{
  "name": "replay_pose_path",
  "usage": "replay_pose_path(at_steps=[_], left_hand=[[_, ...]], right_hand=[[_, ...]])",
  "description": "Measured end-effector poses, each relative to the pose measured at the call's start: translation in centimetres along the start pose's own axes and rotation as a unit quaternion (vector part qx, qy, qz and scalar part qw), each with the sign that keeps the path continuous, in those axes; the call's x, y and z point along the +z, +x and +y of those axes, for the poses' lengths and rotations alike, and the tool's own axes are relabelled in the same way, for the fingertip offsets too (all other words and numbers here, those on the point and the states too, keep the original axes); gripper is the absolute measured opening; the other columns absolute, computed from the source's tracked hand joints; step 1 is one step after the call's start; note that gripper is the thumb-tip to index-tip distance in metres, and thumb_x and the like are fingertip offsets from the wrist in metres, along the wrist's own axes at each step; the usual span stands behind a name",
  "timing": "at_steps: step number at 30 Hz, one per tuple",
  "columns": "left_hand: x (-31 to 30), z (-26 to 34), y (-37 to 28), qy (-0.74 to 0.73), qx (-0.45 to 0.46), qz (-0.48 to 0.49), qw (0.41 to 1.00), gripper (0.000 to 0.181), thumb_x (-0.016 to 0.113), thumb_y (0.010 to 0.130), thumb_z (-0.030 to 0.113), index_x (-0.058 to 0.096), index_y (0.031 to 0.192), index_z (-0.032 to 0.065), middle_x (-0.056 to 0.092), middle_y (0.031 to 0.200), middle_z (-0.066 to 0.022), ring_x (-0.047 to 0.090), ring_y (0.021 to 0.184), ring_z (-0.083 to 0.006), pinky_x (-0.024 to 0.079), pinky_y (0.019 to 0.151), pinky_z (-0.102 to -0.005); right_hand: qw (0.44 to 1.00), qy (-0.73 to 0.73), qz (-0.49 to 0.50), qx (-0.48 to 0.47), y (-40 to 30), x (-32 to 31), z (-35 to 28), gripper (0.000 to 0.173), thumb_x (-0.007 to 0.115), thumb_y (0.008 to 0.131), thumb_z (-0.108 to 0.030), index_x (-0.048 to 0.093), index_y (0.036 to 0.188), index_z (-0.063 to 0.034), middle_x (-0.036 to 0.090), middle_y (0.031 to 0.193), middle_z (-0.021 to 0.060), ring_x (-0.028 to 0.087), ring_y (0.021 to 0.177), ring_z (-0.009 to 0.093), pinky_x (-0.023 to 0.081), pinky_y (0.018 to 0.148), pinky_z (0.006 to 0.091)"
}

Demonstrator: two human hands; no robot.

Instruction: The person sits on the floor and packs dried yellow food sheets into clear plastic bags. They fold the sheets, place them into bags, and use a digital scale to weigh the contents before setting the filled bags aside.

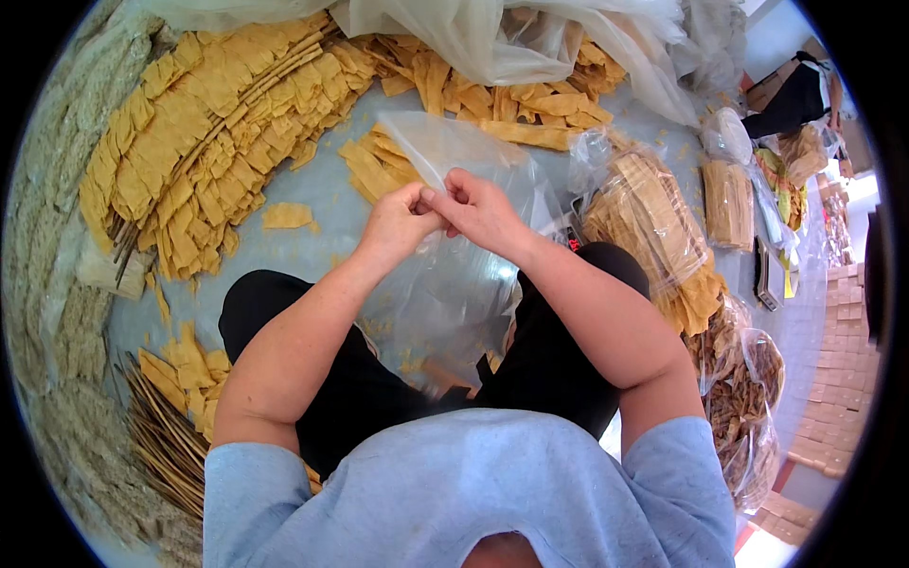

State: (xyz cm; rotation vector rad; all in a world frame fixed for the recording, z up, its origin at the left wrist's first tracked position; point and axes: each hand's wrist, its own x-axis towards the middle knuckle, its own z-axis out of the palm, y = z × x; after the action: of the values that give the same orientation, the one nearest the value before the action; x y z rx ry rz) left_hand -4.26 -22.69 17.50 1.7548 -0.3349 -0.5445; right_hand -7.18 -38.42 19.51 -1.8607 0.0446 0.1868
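Note:
Before my knees, my left hand (399, 221) and my right hand (483, 213) meet, with fingers and thumbs pinched together at the edge of a clear plastic bag (454, 284). The bag hangs down between my legs and also spreads out beyond the hands. What exactly lies between the fingertips is hidden. Flat yellow dried strips (376, 167) lie just past my left hand, partly under the plastic. A single loose yellow piece (287, 216) rests on the grey sheet to the left. A bagged bundle of pale brown strips (639, 213) lies to the right of my right hand.
Yellow sheets on thin sticks (213, 142) are heaped at upper left, with more strips (497, 103) under plastic sheeting (469, 35) at the top. Loose sticks (163, 433) lie lower left. Bags of brown dried pieces (746, 397) stand at right. Another person (795, 99) is at upper right.

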Motion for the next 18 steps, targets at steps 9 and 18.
replay_pose_path(at_steps=[9, 18], left_hand=[[-1.0, 2.7, -1.2, -0.076, -0.144, -0.101, 0.982, 0.019, 0.064, 0.087, 0.024, 0.063, 0.094, 0.0066, 0.064, 0.089, -0.0006, 0.057, 0.077, -0.0088, 0.047, 0.067, -0.0237], [-0.9, 1.6, -0.6, -0.108, -0.100, -0.074, 0.986, 0.016, 0.066, 0.084, 0.023, 0.061, 0.087, 0.0080, 0.062, 0.085, 0.0007, 0.056, 0.077, -0.0085, 0.045, 0.071, -0.0252]], right_hand=[[0.998, 0.054, 0.036, 0.008, 1.1, -1.1, 0.9, 0.028, 0.060, 0.089, -0.027, 0.055, 0.079, -0.0016, 0.058, 0.068, 0.0050, 0.058, 0.057, 0.012, 0.049, 0.052, 0.0290], [0.995, 0.100, 0.001, 0.010, -0.7, -1.2, -1.7, 0.025, 0.062, 0.089, -0.028, 0.055, 0.079, -0.0053, 0.059, 0.071, 0.0021, 0.056, 0.061, 0.009, 0.046, 0.052, 0.0249]])
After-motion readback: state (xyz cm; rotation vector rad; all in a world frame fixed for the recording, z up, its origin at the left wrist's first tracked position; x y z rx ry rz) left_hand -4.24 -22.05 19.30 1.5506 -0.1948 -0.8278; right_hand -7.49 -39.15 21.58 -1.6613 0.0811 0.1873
